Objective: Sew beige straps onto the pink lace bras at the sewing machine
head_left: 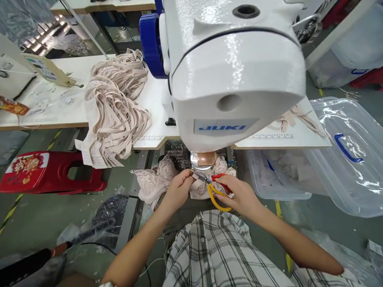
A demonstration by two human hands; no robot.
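A pale pink lace bra (149, 184) hangs at the table's cut-out in front of me, below the sewing machine head (239, 71). My left hand (178, 188) pinches part of the bra between thumb and fingers. In my right hand (241, 194) is a pair of scissors (211, 194) with a red and a yellow handle loop. Its blades point left and reach close to my left fingertips, by a small bit of the fabric. Whether the blades touch that bit I cannot tell. The machine's needle area is hidden behind its head.
A heap of beige bras (115, 107) lies on the white table (155, 95) at left, partly over its edge. Beige strips (289, 119) lie at right. A clear bin (278, 187), a large lid (356, 159) and a red stool (56, 171) flank the table.
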